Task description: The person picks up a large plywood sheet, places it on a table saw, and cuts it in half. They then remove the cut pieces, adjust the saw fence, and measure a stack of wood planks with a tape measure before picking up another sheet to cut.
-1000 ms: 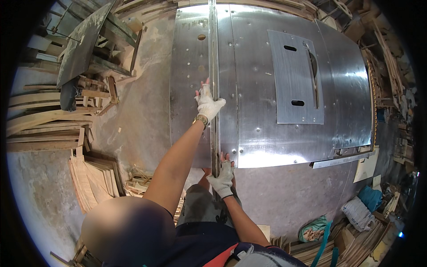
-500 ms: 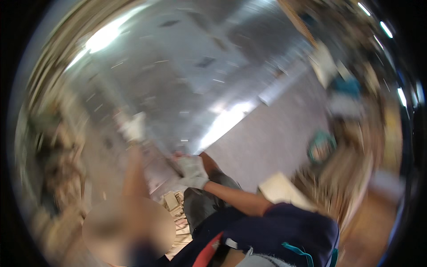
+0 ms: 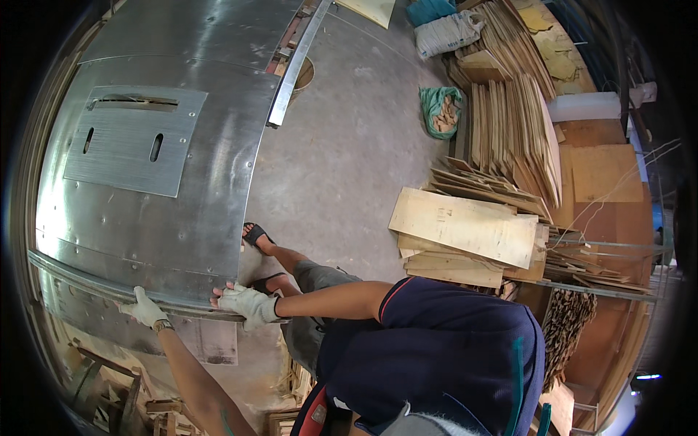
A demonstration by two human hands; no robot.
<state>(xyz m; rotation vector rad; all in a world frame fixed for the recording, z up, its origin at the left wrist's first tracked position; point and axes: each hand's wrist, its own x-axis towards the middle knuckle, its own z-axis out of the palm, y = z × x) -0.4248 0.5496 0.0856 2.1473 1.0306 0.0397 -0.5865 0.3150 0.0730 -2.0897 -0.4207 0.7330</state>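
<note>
My left hand [image 3: 145,311], in a pale fingerless glove, rests on a long metal rail [image 3: 80,275] along the near side of a steel machine table [image 3: 218,218], its fingers stretched out and thumb apart. My right hand [image 3: 249,307], gloved the same way, is closed over the rail's right end, fingertips beside the table's corner. A brushed metal insert [image 3: 131,163] with a long slot and two oval holes sits in the tabletop above my hands.
A metal bar [image 3: 291,80] juts along the table's right edge, above a bucket [image 3: 302,73]. Concrete floor [image 3: 327,174] runs beside my feet. Stacked boards [image 3: 462,229], sacks [image 3: 443,36] and a green bag of offcuts [image 3: 440,112] line the right. A wooden frame [image 3: 105,385] stands lower left.
My view has swung sharply right: the table now lies to the left and the rail runs crosswise instead of up the picture. Both hands remain on the rail.
</note>
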